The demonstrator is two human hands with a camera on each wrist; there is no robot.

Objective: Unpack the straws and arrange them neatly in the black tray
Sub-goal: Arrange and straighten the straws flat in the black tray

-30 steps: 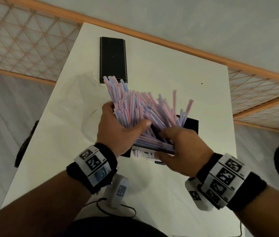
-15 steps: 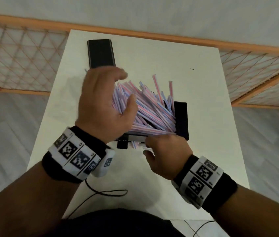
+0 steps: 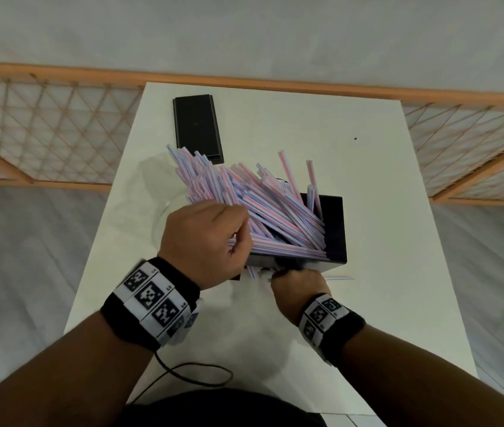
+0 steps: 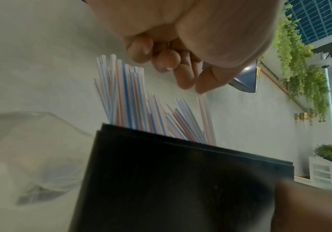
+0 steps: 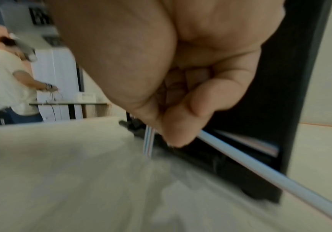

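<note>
A black tray (image 3: 335, 229) stands mid-table, heaped with pink, blue and white striped straws (image 3: 257, 198) that fan out past its far left end. My left hand (image 3: 238, 235) lies on the near left end of the heap. In the left wrist view that left hand (image 4: 181, 75) has curled fingers with nothing in them, above the upright straws (image 4: 133, 100) and tray wall (image 4: 181, 180). My right hand (image 3: 278, 274) is down on the table against the tray's front. The right hand (image 5: 173, 135) pinches a loose straw (image 5: 260, 166) there.
A second flat black piece (image 3: 197, 127) lies at the table's far left. A crumpled clear bag (image 3: 152, 217) sits left of the tray. A black cable (image 3: 195, 374) loops at the near edge. The white table (image 3: 383, 318) is ringed by a wooden lattice railing (image 3: 44, 134).
My left hand, raised above the pile half a second ago, has come down onto its near left end. My right hand dropped from the tray's front edge to the table and took a loose straw.
</note>
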